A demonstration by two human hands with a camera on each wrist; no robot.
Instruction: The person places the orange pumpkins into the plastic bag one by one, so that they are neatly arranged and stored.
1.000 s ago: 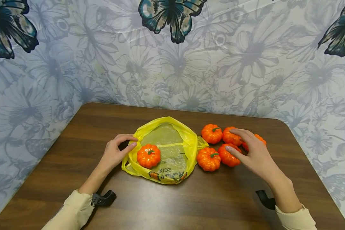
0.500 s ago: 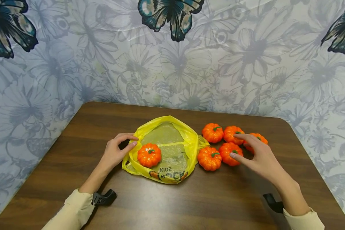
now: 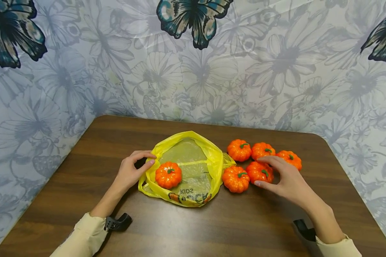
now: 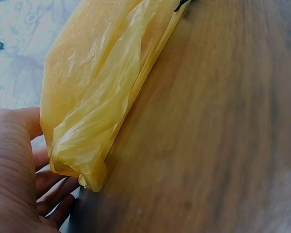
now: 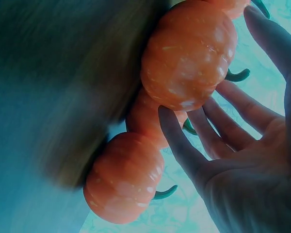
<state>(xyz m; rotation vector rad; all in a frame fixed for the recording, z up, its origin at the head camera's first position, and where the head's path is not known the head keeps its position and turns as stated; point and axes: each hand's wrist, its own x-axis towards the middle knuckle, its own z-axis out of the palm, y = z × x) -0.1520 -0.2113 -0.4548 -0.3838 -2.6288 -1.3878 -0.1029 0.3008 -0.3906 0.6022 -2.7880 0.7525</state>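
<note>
A yellow plastic bag (image 3: 216, 167) lies on the table with its mouth spread open. One orange toy pumpkin (image 3: 168, 175) with a green stem sits inside it. At the bag's left rim my left hand (image 3: 132, 170) pinches the plastic between thumb and fingers; the left wrist view shows the folded bag edge (image 4: 97, 121) there. My right hand (image 3: 289, 178) reaches around a pumpkin (image 3: 256, 171) in the front of the group, thumb on its near side and fingers on its far side. In the right wrist view those fingers (image 5: 237, 104) are spread, not closed around it.
Several more orange pumpkins stand right of the bag: one front left (image 3: 236, 179), one back left (image 3: 239, 150), one at the back (image 3: 262, 150) and one far right (image 3: 289, 159). The brown table (image 3: 193, 232) ends at a patterned cloth wall (image 3: 212, 82).
My right hand has drawn back from over the rear pumpkins and come down around the front middle pumpkin. The left hand has stayed at the bag's rim.
</note>
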